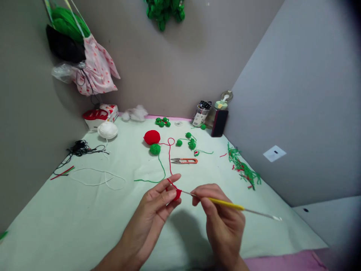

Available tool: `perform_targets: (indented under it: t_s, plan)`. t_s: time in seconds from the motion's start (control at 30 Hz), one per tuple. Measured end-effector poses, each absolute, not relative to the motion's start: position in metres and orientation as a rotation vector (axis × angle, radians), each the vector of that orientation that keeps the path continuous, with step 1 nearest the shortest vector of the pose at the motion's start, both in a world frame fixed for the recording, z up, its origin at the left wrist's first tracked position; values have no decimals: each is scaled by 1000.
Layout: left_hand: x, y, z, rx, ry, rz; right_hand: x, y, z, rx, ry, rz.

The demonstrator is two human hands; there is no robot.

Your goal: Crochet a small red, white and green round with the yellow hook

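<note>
Between the thumb and fingers of my left hand (pixel 154 206) is a small red crochet piece (pixel 177 194). Red yarn (pixel 169 160) runs over my left index finger and back to a red yarn ball (pixel 152 137). My right hand (pixel 221 216) grips a double-ended crochet hook (pixel 225 203) by its yellow handle, pen-like. One metal end of the hook meets the red piece; whether it passes through a stitch is too small to tell. The other end points out to the right. Beyond my hands lie orange-handled thread snips (pixel 184 161).
A green yarn ball (pixel 155 149) touches the red one. Small green crocheted pieces (pixel 191 143) lie behind the snips. Yarn scraps (pixel 244 167) are heaped at right, near a phone (pixel 219 123). At left are a white yarn ball (pixel 107 130) and tangled black cord (pixel 80 148).
</note>
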State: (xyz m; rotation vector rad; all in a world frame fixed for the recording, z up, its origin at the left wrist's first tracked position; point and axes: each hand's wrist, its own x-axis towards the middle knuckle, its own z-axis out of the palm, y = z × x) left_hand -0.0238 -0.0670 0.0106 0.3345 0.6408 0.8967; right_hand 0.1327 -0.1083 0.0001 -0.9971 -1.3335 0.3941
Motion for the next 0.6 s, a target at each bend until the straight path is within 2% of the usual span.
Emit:
perform_targets:
  t_s: [0.13,0.2,0.37,0.43,0.6]
  plan:
    - [-25,-68,10,436,677,931,134,-103,-2,-928,-1150,695]
    - [-24,-71,9,535,709,987,133,-104,-4,-927,-1177,702]
    - [-18,-78,7,521,658,946,130,-113,-12,-1080,-1629,124]
    - [-18,-75,7,412,604,841,133,-114,-14,-1066,-1647,39]
    - [-21,-66,7,430,637,872,139,-104,-5,-986,-1212,490]
